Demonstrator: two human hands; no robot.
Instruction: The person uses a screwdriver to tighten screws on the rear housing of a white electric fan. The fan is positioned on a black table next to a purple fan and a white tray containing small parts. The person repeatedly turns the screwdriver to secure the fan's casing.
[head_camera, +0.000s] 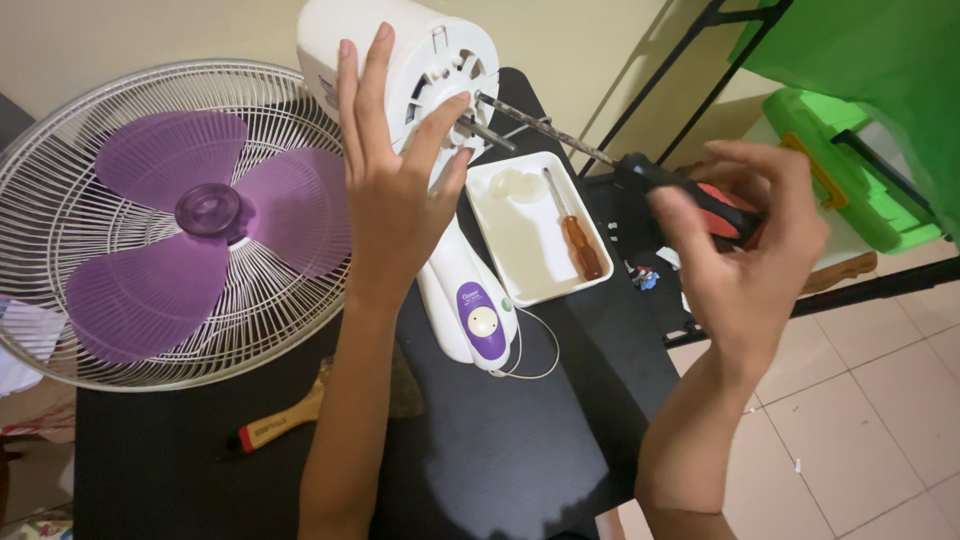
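My left hand (392, 190) rests on the white fan motor housing (420, 60), thumb and fingers steadying its front face near the metal shaft (490, 133). My right hand (745, 250) grips the red and black handle of a long screwdriver (690, 195); its metal shank (545, 130) points left with the tip at the housing's front face. The white and purple fan stand (470, 300) lies on the black table (500, 440) below the housing.
A wire fan guard (60, 200) with purple blades (190, 240) lies at left. A white tray (535, 235) holds an orange-handled screwdriver (578, 235). A wooden-handled tool (275, 425) lies near the table front. Green toolbox (850, 170) and black rack at right, tiled floor below.
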